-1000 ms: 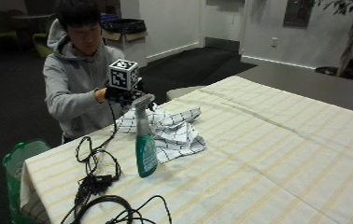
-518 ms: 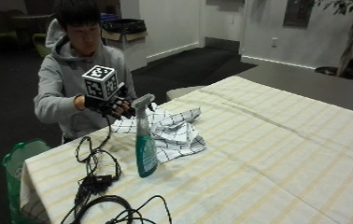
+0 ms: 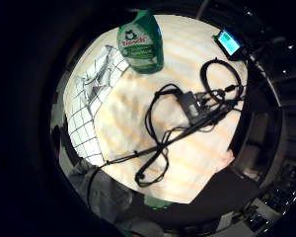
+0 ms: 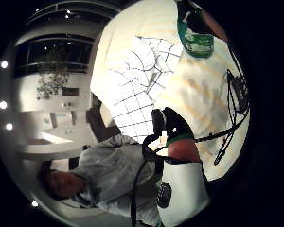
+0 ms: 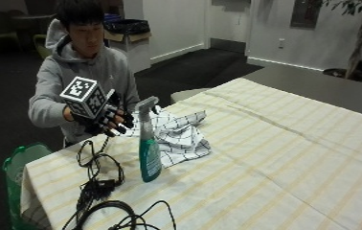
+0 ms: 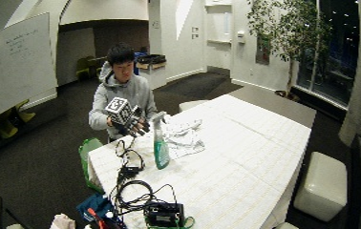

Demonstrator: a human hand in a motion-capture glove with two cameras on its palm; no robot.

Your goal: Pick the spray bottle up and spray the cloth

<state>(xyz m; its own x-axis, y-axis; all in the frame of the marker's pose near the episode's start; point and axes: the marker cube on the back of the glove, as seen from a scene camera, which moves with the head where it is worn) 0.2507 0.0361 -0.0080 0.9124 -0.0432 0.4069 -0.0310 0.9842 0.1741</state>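
Fingers (image 5: 118, 125) of our gloved right hand (image 5: 107, 120) hung relaxed, holding nothing; the spray bottle (image 5: 148, 148) stood near, at their four o'clock.

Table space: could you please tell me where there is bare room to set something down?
The table is bare from the cloth and spray bottle across to its far edges. The near corner is crowded with cables.
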